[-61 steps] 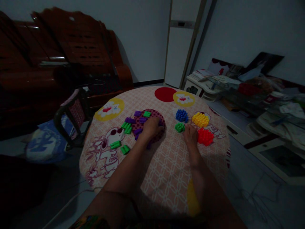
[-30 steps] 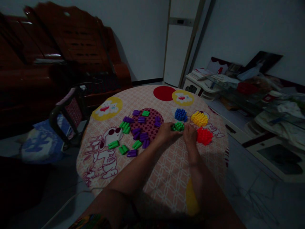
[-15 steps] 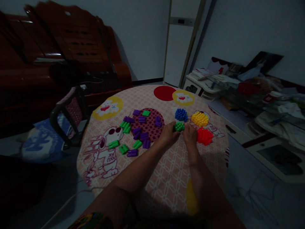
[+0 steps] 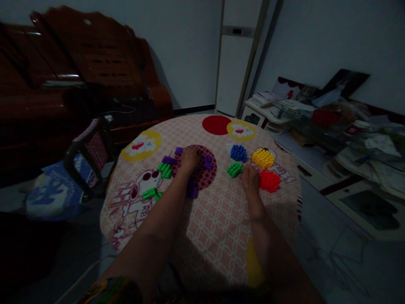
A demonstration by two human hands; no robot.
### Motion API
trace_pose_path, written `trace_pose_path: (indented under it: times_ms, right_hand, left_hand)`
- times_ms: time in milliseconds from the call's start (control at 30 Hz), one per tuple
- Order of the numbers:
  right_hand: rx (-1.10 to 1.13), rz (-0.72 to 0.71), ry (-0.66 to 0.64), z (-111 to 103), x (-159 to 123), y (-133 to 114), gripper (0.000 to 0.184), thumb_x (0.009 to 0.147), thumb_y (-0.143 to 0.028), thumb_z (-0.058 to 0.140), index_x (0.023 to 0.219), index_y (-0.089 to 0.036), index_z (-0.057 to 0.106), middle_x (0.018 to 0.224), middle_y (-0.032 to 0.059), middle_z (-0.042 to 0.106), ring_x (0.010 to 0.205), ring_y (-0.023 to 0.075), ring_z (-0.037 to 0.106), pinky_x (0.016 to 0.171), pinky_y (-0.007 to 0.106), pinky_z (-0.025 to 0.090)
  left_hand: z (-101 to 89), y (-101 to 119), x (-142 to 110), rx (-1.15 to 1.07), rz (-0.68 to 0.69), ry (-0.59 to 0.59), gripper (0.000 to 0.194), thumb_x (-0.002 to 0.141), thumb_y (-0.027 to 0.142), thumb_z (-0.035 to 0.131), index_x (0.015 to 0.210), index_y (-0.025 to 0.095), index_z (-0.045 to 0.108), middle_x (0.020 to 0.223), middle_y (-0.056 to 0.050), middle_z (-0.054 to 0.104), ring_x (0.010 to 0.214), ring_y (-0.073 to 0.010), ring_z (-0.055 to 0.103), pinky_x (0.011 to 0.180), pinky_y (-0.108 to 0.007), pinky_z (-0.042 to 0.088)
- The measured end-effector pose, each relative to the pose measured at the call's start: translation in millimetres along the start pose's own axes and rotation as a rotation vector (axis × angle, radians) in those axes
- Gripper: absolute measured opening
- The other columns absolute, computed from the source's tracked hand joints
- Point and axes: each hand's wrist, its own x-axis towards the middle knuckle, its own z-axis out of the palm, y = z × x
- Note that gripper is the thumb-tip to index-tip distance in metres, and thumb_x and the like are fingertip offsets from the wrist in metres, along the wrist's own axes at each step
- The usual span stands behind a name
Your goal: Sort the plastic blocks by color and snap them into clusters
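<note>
My left hand [image 4: 189, 158] lies over the loose purple pieces [image 4: 169, 160] and green pieces [image 4: 165, 169] on the dark dotted circle [image 4: 209, 177]; its fingers curl down, and whether they hold a piece is hidden. My right hand [image 4: 249, 177] rests against the green cluster [image 4: 234, 169], fingers closed beside it, touching its right side. Beyond it sit a blue cluster [image 4: 238, 153], a yellow cluster [image 4: 263, 158] and a red cluster [image 4: 270, 180].
The round table [image 4: 215, 228] has a pink cartoon-print cloth. A small chair [image 4: 90, 156] stands at its left, with a dark wooden sofa [image 4: 63, 84] behind. Cluttered low tables [image 4: 332, 126] fill the right side. A white fridge [image 4: 236, 55] stands at the back.
My left hand has left the green cluster and moved left onto the loose purple and green pieces. My right hand stays by the green cluster.
</note>
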Motion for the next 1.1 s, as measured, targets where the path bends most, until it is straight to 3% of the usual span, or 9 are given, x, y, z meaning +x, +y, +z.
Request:
trace_pose_path:
  times_ms: [267, 400, 467, 567, 667, 833, 1100]
  right_hand:
    - [0.010, -0.007, 0.007, -1.6, -0.2, -1.1, 0.044, 0.102, -0.040, 0.032, 0.076, -0.021, 0.062, 0.066, 0.0048, 0.062, 0.067, 0.0197, 0.055, 0.066, 0.030, 0.034]
    - [0.003, 0.000, 0.000, -1.9, -0.8, -2.6, 0.043, 0.102, -0.039, 0.032, 0.075, -0.021, 0.061, 0.065, 0.0040, 0.062, 0.067, 0.0192, 0.055, 0.065, 0.030, 0.034]
    - [0.000, -0.009, 0.003, -1.9, -1.2, -2.6, 0.043, 0.102, -0.039, 0.033, 0.076, -0.021, 0.062, 0.066, 0.0040, 0.063, 0.067, 0.0188, 0.054, 0.065, 0.030, 0.034]
    - [-0.001, -0.005, 0.002, -1.9, -1.0, -1.9, 0.044, 0.102, -0.040, 0.032, 0.076, -0.021, 0.062, 0.066, 0.0046, 0.063, 0.067, 0.0187, 0.055, 0.065, 0.030, 0.034]
    - [-0.004, -0.007, 0.002, -2.1, -0.1, -0.9, 0.043, 0.102, -0.040, 0.032, 0.077, -0.020, 0.062, 0.067, 0.0047, 0.063, 0.067, 0.0185, 0.054, 0.066, 0.030, 0.034]
    - [-0.018, -0.037, 0.009, -2.0, 0.3, 0.7, 0.043, 0.102, -0.040, 0.032, 0.079, -0.020, 0.062, 0.068, 0.0041, 0.063, 0.067, 0.0180, 0.053, 0.066, 0.029, 0.033]
    - [-0.006, -0.049, 0.020, 0.8, 0.6, 4.8, 0.042, 0.102, -0.039, 0.034, 0.078, -0.020, 0.063, 0.069, 0.0046, 0.064, 0.067, 0.0178, 0.053, 0.066, 0.030, 0.031]
  left_hand:
    - [-14.4, -5.1, 4.0, 0.005, -0.150, 0.050, 0.028, 0.098, 0.010, 0.046, 0.122, 0.006, 0.059, 0.108, -0.014, 0.071, 0.106, -0.0236, 0.063, 0.100, -0.039, 0.047]
    - [-20.9, 12.2, -3.8, -0.050, -0.122, 0.103, 0.034, 0.097, 0.013, 0.047, 0.126, 0.011, 0.064, 0.117, -0.014, 0.072, 0.110, -0.0246, 0.066, 0.100, -0.037, 0.048]
    - [-14.1, 31.4, -13.9, -0.115, -0.027, 0.097, 0.038, 0.093, 0.015, 0.053, 0.130, 0.016, 0.065, 0.122, -0.010, 0.073, 0.114, -0.0232, 0.066, 0.101, -0.032, 0.049]
    - [5.9, 62.6, -31.5, -0.316, 0.159, 0.042, 0.042, 0.087, 0.011, 0.056, 0.127, 0.016, 0.069, 0.123, -0.011, 0.074, 0.113, -0.0222, 0.068, 0.101, -0.031, 0.049]
    - [24.9, 83.5, -43.0, -0.434, 0.203, -0.032, 0.042, 0.084, 0.009, 0.054, 0.121, 0.014, 0.072, 0.115, -0.011, 0.077, 0.104, -0.0212, 0.071, 0.095, -0.030, 0.053]
    - [35.1, 92.4, -43.2, -0.448, 0.197, -0.053, 0.044, 0.084, 0.009, 0.053, 0.123, 0.012, 0.072, 0.115, -0.013, 0.077, 0.105, -0.0234, 0.071, 0.097, -0.034, 0.053]
    - [38.5, 98.1, -43.2, -0.461, 0.274, -0.069, 0.034, 0.096, 0.018, 0.048, 0.116, 0.016, 0.075, 0.116, -0.012, 0.077, 0.107, -0.0233, 0.071, 0.100, -0.034, 0.053]
